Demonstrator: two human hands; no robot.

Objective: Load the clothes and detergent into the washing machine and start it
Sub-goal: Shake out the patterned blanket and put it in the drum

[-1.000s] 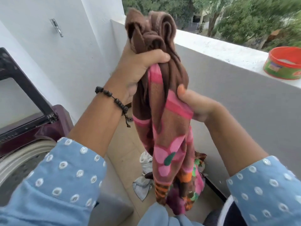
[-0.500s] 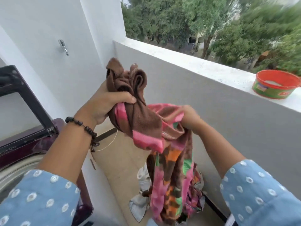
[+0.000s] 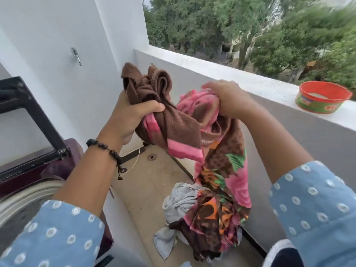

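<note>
Gripping a bunched brown and pink floral cloth [image 3: 217,151], the left hand [image 3: 131,114] has its fingers and thumb curled tight round the brown upper end, whose folds stick up above the fist. The right hand [image 3: 227,99] clutches a pink part of the same cloth from above, knuckles up, just beside the left hand and at about the same height. Between the two hands the fabric sags in a short fold, and from the right hand the rest hangs down in a long twisted tail to the pile below. A dark beaded bracelet [image 3: 105,149] circles the left wrist, and both forearms come out of light blue sleeves [image 3: 316,207] dotted with white. Under the hanging cloth a grey garment [image 3: 179,205] lies crumpled on the tiled balcony floor [image 3: 146,182], touching the cloth's lower end. At the left edge stands the washing machine [image 3: 28,182], maroon-topped, its dark lid [image 3: 28,116] raised and the pale rim of the drum showing; the left forearm crosses just in front of it. On the white parapet ledge [image 3: 212,72] at the far right sits an open red and green tub [image 3: 323,97], well apart from both hands, with something pale inside. A metal tap [image 3: 76,55] juts from the white wall, and trees fill the view beyond the ledge.
</note>
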